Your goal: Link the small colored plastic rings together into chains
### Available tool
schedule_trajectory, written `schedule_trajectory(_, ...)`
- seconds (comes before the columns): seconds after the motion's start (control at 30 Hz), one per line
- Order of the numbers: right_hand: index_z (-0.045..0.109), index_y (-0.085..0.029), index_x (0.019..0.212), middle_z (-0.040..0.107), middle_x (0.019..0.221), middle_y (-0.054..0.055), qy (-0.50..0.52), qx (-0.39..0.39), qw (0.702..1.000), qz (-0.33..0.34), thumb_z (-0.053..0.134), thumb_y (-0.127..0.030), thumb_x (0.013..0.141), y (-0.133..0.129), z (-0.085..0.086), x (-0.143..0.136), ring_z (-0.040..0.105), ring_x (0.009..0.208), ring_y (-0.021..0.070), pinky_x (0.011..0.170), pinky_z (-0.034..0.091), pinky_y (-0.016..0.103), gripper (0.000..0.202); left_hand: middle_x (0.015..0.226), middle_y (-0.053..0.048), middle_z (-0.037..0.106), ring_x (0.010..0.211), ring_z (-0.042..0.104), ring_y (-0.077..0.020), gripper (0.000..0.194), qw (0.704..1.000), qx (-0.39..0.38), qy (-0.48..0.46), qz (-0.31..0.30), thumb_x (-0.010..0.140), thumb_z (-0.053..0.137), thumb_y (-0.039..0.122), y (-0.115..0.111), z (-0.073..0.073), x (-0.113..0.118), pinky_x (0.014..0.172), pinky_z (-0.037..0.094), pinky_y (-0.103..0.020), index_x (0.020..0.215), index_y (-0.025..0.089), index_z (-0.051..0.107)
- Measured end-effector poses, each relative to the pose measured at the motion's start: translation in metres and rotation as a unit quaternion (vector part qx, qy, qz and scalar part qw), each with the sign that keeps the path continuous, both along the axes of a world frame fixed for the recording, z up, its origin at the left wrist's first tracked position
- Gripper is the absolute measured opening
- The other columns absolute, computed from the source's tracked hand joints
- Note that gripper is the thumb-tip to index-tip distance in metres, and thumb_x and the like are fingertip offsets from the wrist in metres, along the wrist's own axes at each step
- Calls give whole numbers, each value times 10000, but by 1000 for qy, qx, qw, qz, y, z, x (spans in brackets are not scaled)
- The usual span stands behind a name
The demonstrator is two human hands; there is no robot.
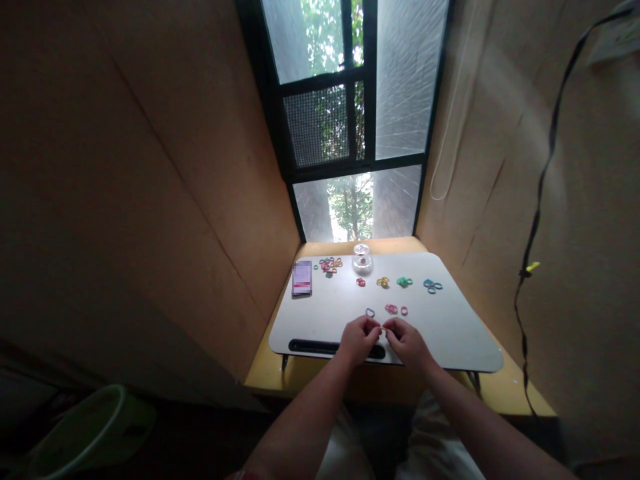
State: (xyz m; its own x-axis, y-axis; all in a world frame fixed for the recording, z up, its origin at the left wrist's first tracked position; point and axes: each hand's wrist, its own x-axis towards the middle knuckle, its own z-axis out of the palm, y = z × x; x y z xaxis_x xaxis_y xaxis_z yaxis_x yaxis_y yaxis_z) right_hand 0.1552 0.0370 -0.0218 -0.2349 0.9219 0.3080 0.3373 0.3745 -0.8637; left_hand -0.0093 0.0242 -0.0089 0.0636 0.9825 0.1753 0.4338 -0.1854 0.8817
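My left hand (359,339) and my right hand (407,341) meet over the near edge of a white lap table. Both are closed in a pinch on a small yellow-orange hair tie (383,328) that shows between the fingertips. Just beyond my left hand lies a single purple hair tie (370,312). Pink hair ties (391,309) sit past my right hand, with one pink loop (405,311) beside them. Farther back, separate groups run from left to right: red hair ties (361,283), yellow hair ties (383,283), green hair ties (404,282) and blue hair ties (432,286).
A mixed multicoloured pile (330,265) lies at the back left, near a phone (302,279). A clear container (363,260) stands by the window. The white table (320,320) has a black slot (315,346) along its front. A cable (537,200) hangs at right; a green basket (95,433) is lower left.
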Motion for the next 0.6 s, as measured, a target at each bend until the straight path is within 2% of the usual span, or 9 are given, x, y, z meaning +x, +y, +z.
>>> schedule_trajectory(0.27,580,-204,840,611,684,3,9,-4,1000,-8,554,-339,826,-1,-1,-1,567,622,164,601,452,275,139,709,-2,670,624,579,-116,179,1000,1,-18,2,819,589,321,2,-5,-1,609,440,-231,845,162,667)
schedule_trajectory(0.6,586,-205,777,622,689,10,19,-9,1000,-9,550,-344,844,-1,-2,-2,576,646,173,616,459,277,159,683,5,647,619,559,-113,168,1000,9,-5,4,811,602,319,2,-6,-1,600,421,-223,839,166,663)
